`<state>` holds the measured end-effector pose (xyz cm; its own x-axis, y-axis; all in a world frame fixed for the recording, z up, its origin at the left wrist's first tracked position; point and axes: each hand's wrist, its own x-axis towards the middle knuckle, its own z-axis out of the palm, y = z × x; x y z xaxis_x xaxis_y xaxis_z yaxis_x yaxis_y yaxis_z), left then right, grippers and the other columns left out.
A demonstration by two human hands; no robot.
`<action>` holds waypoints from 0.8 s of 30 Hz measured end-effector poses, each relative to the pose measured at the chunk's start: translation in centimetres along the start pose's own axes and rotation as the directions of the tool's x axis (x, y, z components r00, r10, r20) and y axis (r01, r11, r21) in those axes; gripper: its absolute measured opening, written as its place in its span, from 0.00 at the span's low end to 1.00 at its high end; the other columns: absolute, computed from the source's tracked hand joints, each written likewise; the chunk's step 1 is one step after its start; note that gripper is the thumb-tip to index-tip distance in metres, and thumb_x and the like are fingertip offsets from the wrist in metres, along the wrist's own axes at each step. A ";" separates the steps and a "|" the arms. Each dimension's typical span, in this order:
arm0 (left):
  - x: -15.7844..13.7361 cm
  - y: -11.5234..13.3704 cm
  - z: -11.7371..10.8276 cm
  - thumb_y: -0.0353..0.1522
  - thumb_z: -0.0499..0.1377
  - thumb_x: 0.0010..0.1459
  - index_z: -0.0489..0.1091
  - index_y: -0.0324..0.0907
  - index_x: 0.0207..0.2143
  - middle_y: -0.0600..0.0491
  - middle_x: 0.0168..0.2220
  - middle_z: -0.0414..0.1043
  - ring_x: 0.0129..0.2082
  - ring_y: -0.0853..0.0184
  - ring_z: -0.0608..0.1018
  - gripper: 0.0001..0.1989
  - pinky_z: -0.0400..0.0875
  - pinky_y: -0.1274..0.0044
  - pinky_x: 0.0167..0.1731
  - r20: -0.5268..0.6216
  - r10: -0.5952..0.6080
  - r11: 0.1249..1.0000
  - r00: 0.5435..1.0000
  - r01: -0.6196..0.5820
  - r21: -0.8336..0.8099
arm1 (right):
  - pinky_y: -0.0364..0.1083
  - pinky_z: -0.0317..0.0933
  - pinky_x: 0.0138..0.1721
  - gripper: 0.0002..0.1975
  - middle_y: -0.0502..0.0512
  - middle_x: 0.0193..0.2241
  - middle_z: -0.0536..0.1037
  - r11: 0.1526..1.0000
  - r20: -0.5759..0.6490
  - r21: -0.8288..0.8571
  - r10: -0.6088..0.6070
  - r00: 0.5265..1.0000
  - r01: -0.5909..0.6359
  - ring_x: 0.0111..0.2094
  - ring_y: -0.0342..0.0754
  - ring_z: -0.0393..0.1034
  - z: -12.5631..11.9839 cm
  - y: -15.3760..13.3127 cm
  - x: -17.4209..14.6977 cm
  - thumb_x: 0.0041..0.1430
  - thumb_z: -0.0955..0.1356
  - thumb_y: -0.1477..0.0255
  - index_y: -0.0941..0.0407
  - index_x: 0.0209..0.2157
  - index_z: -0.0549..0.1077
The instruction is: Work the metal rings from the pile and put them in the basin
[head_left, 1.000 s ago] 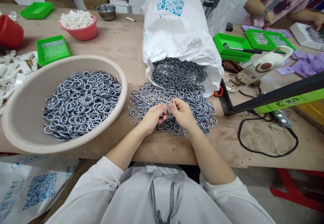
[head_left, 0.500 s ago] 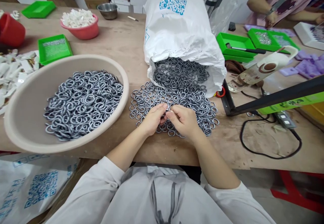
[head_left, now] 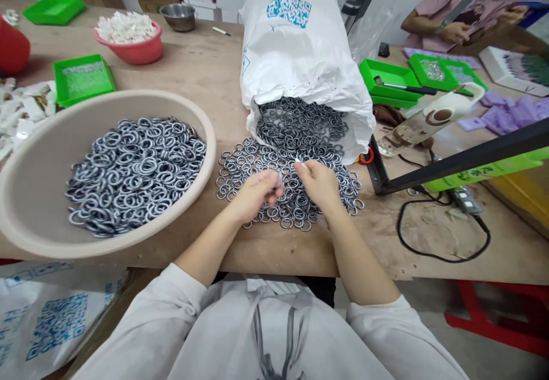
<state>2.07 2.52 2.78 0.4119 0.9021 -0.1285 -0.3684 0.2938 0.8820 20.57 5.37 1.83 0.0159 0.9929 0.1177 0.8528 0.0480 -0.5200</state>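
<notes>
1. The left hand (head_left: 255, 196) has its fingers closed on a small grey thing (head_left: 278, 180). It is too blurry to name.
2. The right hand (head_left: 321, 183) is near it, with a gap between the two. Its thumb and finger are close together, but I cannot tell if they hold anything.
3. Both hands are over a pile of grey rings (head_left: 234, 165) on the table (head_left: 206, 65).
4. More rings sit inside the open white sack (head_left: 295, 54) behind the pile.
5. The big tub (head_left: 40, 197) on the left has lots of rings too.
</notes>
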 end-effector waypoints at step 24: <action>0.7 -2.0 1.0 0.50 0.67 0.48 0.65 0.41 0.27 0.61 0.19 0.56 0.18 0.76 0.57 0.23 0.47 0.81 0.17 -0.239 0.090 0.996 0.967 -0.082 0.043 | 0.43 0.50 0.25 0.20 0.44 0.21 0.62 0.525 0.011 0.851 0.046 0.999 -0.034 0.23 0.41 0.52 1.7 -2.3 -2.1 0.48 0.74 0.53 0.54 0.29 0.70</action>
<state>3.97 2.24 1.35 0.1656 0.9743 -0.1529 -0.3648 0.2045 0.9083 17.68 3.31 1.38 0.0491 0.9952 0.0841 0.0029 0.0841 -0.9965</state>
